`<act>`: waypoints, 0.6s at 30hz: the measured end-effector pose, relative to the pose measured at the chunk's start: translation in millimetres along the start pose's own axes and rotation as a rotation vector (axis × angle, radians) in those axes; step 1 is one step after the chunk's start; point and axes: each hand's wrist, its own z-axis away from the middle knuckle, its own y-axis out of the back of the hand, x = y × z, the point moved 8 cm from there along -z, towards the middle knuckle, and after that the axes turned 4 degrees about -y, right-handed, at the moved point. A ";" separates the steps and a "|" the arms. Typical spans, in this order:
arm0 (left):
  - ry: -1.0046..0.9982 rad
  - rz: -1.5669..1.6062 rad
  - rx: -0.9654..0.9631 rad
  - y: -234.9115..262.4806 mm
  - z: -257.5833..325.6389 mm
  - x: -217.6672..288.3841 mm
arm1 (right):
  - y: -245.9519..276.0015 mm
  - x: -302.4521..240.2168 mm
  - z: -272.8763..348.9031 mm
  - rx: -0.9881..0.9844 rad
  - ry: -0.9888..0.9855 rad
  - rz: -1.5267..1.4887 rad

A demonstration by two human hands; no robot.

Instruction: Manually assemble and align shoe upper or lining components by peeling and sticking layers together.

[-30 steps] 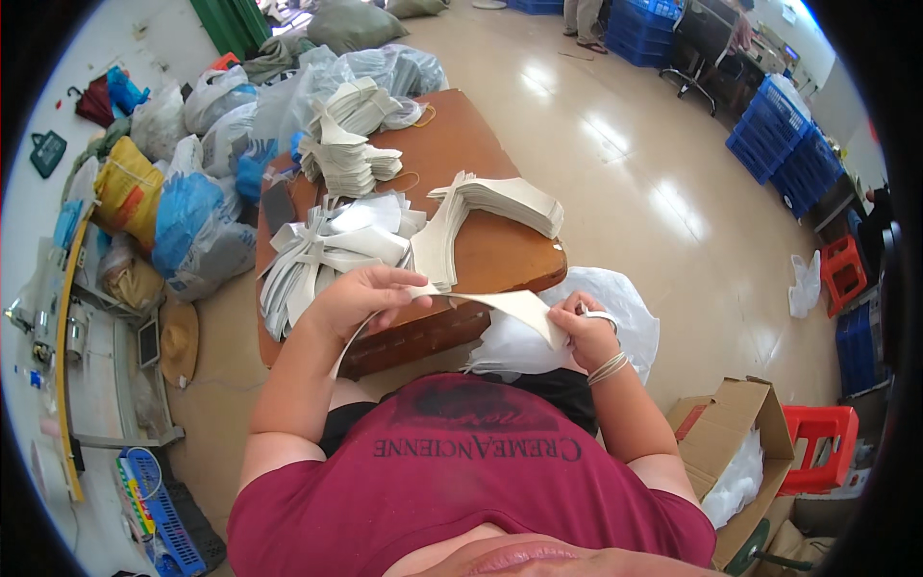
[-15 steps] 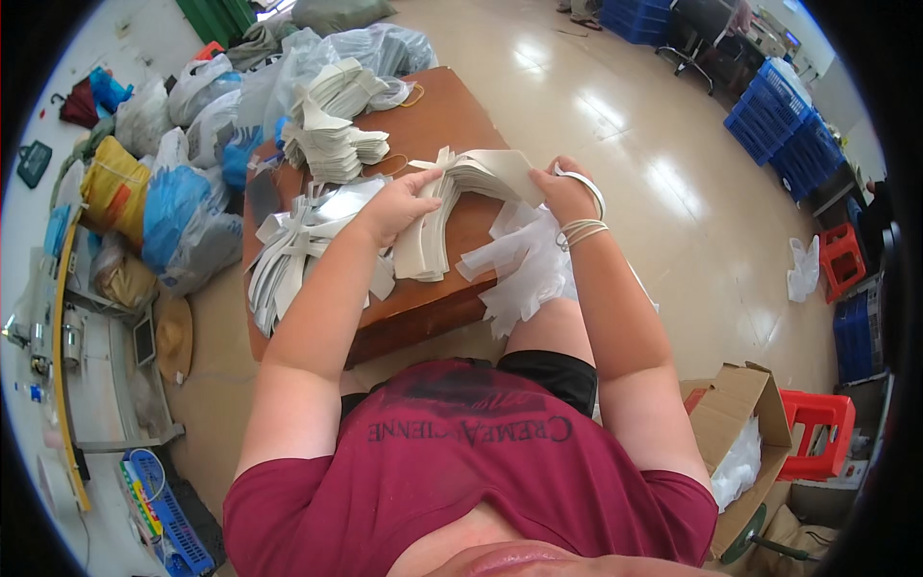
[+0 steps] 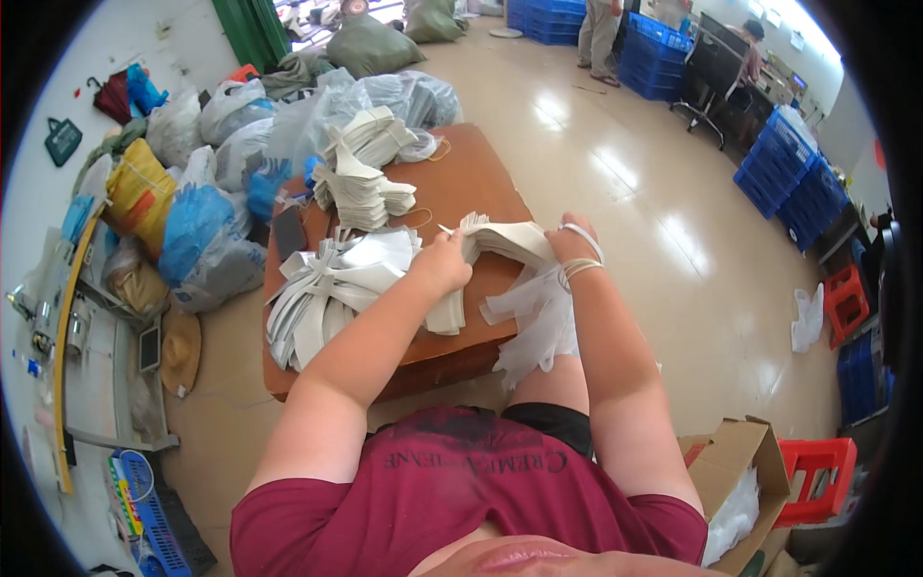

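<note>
- While both forearms reach out over the brown table (image 3: 481, 183), the left hand (image 3: 444, 264) and right hand (image 3: 567, 242) grip one bundle of white cut pieces (image 3: 510, 240) at its near-right part; fingers curled shut around it.
- A clear plastic bag (image 3: 538, 322) hangs off the near edge, under the right wrist.
- Left of the bundle: fanned loose pieces (image 3: 332, 284), seemingly not yet gathered.
- Farther back: stacked pieces (image 3: 361, 188), apparently done.
- Judgement: roughly midway.

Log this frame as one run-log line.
left hand: gripping bundle of flat white cut pieces | right hand: gripping same bundle | surface: brown wooden table | beside: fanned white pieces
</note>
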 end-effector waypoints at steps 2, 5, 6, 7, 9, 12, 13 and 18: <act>0.035 -0.016 0.026 -0.1 3.8 -6.8 | 0.5 -21.8 9.3 0.043 0.146 0.106; 0.068 -0.033 0.062 3.1 6.7 -8.5 | -0.7 -45.2 37.4 -0.071 0.208 0.177; 0.049 -0.062 0.098 1.9 4.6 -9.9 | -3.0 -48.7 42.3 -0.082 0.240 0.196; 0.042 -0.062 0.102 2.7 3.2 -4.4 | -2.7 -43.4 40.0 -0.074 0.239 0.197; 0.011 -0.173 0.097 6.8 4.7 3.8 | -13.7 -31.8 29.6 -0.088 0.250 0.255; 0.036 -0.067 0.167 14.1 15.7 -4.9 | -14.9 -31.2 26.2 -0.093 0.242 0.209; 0.040 -0.069 0.172 16.0 17.7 -7.4 | -13.6 -31.1 26.4 -0.100 0.223 0.180; 0.044 0.058 0.135 6.9 19.2 -19.6 | -14.8 -30.9 26.5 -0.116 0.167 0.190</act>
